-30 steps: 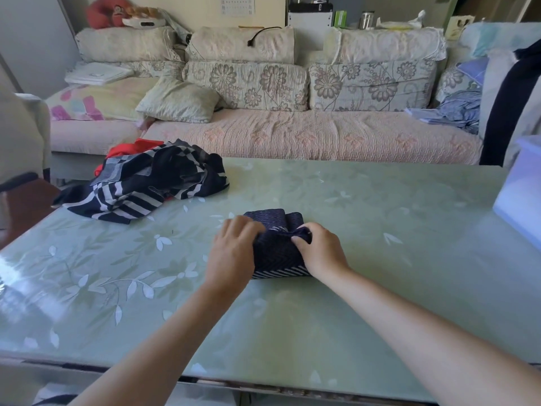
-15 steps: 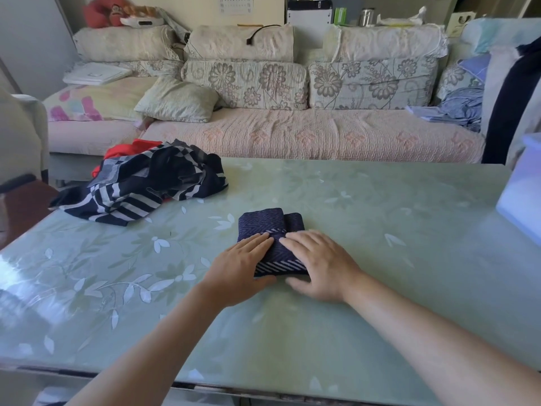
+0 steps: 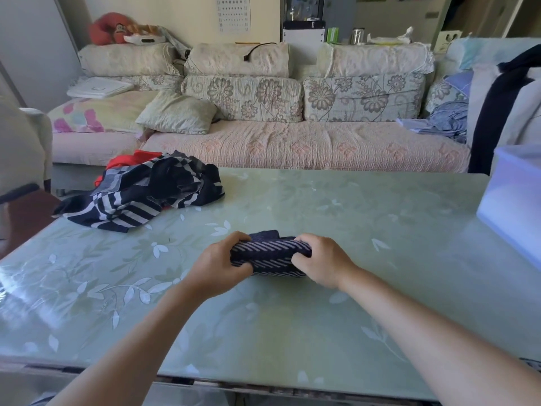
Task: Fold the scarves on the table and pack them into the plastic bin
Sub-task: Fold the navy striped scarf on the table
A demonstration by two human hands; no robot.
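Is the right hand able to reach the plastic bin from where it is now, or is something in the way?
Probably yes. Nothing lies on the table between the right hand and the plastic bin at the right edge. That hand, however, grips the folded scarf together with the left hand.

Both forearms extended forward, left hand [image 3: 218, 263] and right hand [image 3: 322, 262] gripping opposite ends of folded scarf [image 3: 269, 254], fingers curled

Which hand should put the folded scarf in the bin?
Probably the right hand: it grips the folded scarf, and the plastic bin sits at the table's right side, nearer it than the left hand.
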